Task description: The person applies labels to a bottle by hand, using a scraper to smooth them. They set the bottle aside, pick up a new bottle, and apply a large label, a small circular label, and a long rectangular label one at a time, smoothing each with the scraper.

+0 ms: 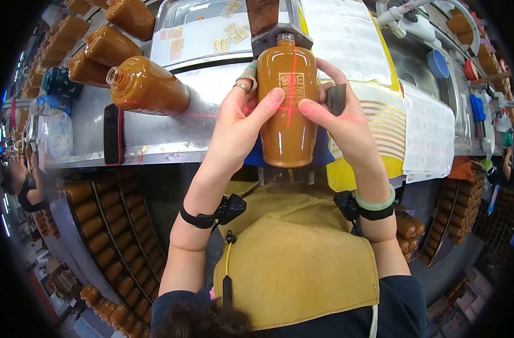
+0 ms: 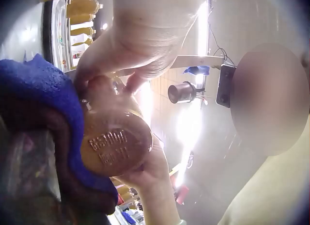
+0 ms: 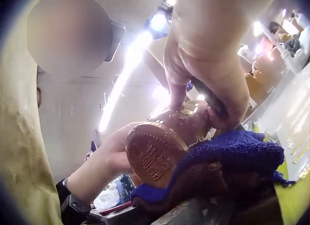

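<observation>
A glossy brown bottle (image 1: 288, 135) lies with its neck toward the metal bracket (image 1: 268, 38), a gold square emblem (image 1: 291, 85) facing up under crossed red laser lines. The left hand (image 1: 240, 115) grips its left side, thumb on the front, a wrap on one finger. On the other side the right hand (image 1: 341, 115) holds the bottle, thumb near the emblem, with a dark flat blade-like tool (image 1: 336, 99) between its fingers. The bottle's embossed base (image 2: 116, 145) shows in the left wrist view, beside a blue cloth (image 2: 72, 99); the right wrist view shows the cloth (image 3: 232, 150) under it.
Several brown bottles (image 1: 150, 87) stand at the left on the metal table (image 1: 155, 141). Gold emblem decals (image 1: 221, 45) lie on a tray behind. Sheets (image 1: 429, 129) and yellow-edged material (image 1: 375, 121) are at the right, beside a sink with a blue bowl (image 1: 437, 63). Bottle racks (image 1: 107, 231) stand below.
</observation>
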